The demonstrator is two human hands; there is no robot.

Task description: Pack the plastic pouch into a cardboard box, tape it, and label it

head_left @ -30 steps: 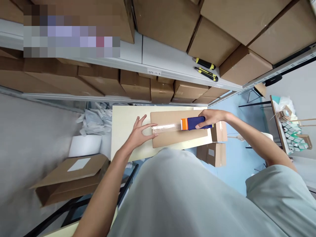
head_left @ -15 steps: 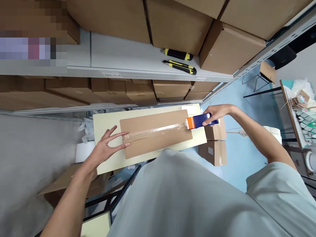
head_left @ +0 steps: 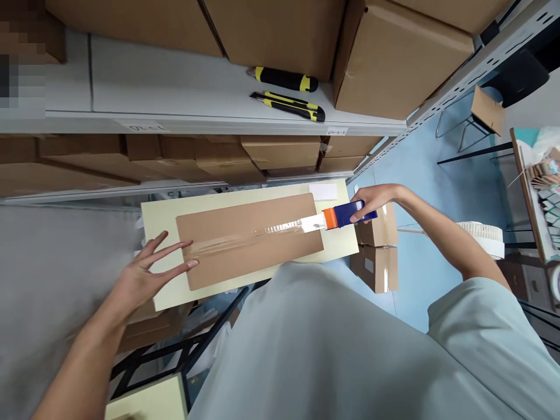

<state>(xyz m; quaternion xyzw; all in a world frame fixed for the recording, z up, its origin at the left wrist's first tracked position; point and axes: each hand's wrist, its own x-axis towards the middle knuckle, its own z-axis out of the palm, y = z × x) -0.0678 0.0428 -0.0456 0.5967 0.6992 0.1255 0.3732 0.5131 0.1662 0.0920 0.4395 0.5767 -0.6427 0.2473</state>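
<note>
A long cardboard box [head_left: 245, 216] lies on a pale yellow tabletop [head_left: 164, 294]. A strip of clear packing tape [head_left: 236, 240] runs lengthwise along its top. My right hand [head_left: 370, 203] is closed round a blue and orange tape dispenser [head_left: 343, 216], just past the box's right end. Tape stretches from the dispenser's orange head back onto the cardboard. At the box's left end is my left hand [head_left: 151, 271], fingers spread, with fingertips touching the edge by the tape's end.
Two black and yellow utility knives [head_left: 286, 79] lie on the grey shelf [head_left: 166, 76] ahead, among large cartons [head_left: 275, 35]. More cartons [head_left: 175, 157] fill the shelf below. Taped boxes [head_left: 380, 262] stand right of the table. A cluttered side table [head_left: 527, 192] is far right.
The dispenser has moved right relative to the box, past its right end, with tape now drawn out behind it. My left hand keeps at the left end. The whole view has shifted.
</note>
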